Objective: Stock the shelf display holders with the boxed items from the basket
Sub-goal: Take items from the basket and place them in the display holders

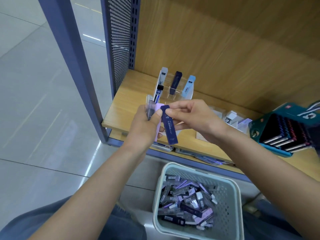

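Your left hand [147, 126] grips a stack of spare lead cases [151, 110] as ready supply. Your right hand [194, 116] pinches the navy MONO case [170, 130] by its top, probably to slot it into the acrylic holder [183, 97] just behind — basket [173, 164] waiting below.

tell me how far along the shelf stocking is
Early. Done: the clear holder has only a few boxes standing in it, including a navy box and a light blue box. In hand: the left hand grips a small stack while the right hand pinches a dark blue box. Left: the basket is piled with boxes.
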Tool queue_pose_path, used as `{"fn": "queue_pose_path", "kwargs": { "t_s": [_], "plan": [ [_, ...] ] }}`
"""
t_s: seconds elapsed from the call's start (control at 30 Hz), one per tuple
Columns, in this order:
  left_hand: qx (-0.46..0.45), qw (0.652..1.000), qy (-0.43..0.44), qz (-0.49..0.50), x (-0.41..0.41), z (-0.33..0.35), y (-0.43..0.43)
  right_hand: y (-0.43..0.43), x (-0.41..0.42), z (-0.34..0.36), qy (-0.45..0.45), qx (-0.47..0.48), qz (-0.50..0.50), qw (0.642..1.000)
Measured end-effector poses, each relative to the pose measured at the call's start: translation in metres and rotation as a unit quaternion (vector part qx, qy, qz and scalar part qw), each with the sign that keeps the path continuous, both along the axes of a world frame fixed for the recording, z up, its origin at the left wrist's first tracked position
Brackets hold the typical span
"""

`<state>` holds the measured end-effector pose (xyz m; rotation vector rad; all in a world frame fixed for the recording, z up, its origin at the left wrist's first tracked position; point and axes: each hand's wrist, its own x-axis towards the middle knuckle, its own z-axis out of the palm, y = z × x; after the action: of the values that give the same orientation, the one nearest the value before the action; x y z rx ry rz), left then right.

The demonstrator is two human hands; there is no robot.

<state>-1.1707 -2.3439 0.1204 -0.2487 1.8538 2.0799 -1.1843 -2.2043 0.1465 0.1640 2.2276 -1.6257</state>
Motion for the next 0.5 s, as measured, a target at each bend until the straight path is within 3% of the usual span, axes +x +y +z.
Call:
{"fn": "queue_pose_path", "kwargs": {
  "t_s": [0.13, 0.27, 0.37, 0.5],
  "plan": [
    [-0.011, 0.999, 0.011, 0.028, -0.007, 0.002, -0.003, 0.019, -0.014, 0.007, 0.075, 0.066, -0.069, 0.993],
    [-0.014, 0.999, 0.007, 0.034, -0.010, 0.001, -0.002, 0.039, -0.044, -0.008, 0.241, 0.221, -0.161, 0.931],
    [-0.013, 0.999, 0.004, 0.030, -0.010, 0.000, 0.002, 0.040, -0.065, -0.018, 0.305, 0.227, -0.188, 0.906],
    [-0.009, 1.000, 0.006, 0.026, -0.010, -0.002, 0.005, 0.034, -0.084, -0.037, 0.330, 0.248, -0.151, 0.898]
  ]
}}
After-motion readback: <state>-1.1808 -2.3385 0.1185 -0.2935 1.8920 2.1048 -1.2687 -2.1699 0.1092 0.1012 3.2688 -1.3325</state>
